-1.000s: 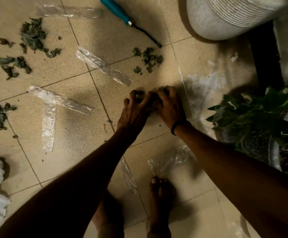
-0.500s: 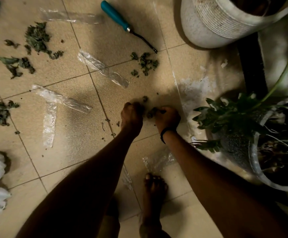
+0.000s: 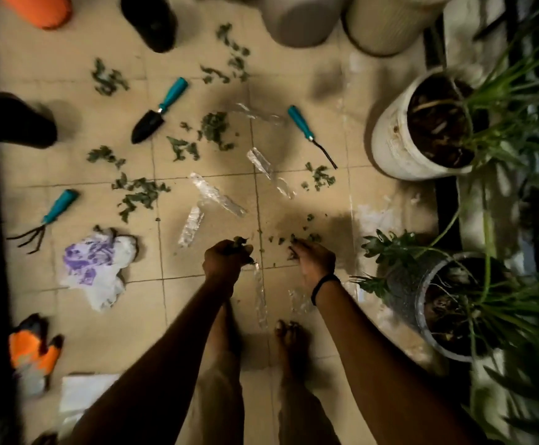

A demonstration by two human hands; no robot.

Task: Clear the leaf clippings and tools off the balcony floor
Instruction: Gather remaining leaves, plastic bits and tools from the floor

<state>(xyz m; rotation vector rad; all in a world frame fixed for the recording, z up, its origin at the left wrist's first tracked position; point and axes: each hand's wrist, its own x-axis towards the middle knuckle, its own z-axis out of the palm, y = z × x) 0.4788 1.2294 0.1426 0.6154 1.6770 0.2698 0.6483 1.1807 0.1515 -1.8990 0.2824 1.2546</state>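
Green leaf clippings lie in several heaps on the tan tiles, one big heap [image 3: 139, 192] at left and a thin scatter [image 3: 306, 236] by my hands. My left hand [image 3: 226, 260] grips a bunch of clippings in a fist above the floor. My right hand [image 3: 311, 260], with a black wristband, curls its fingers over the scattered bits. Three teal-handled tools lie around: a trowel [image 3: 158, 112], a hand rake [image 3: 44, 218] and a thin weeder [image 3: 309, 134].
Potted plants [image 3: 422, 123] [image 3: 448, 303] line the right side, more pots [image 3: 297, 20] stand at the far edge. Clear plastic strips [image 3: 216, 194] lie mid-floor. A white and purple bag [image 3: 96, 268] and an orange glove [image 3: 35, 348] sit left. My bare feet [image 3: 290, 338] stand below.
The view has pulled back and up, showing far more floor. My hands, pressed together over a small heap, have parted; the left has lifted with clippings in it.
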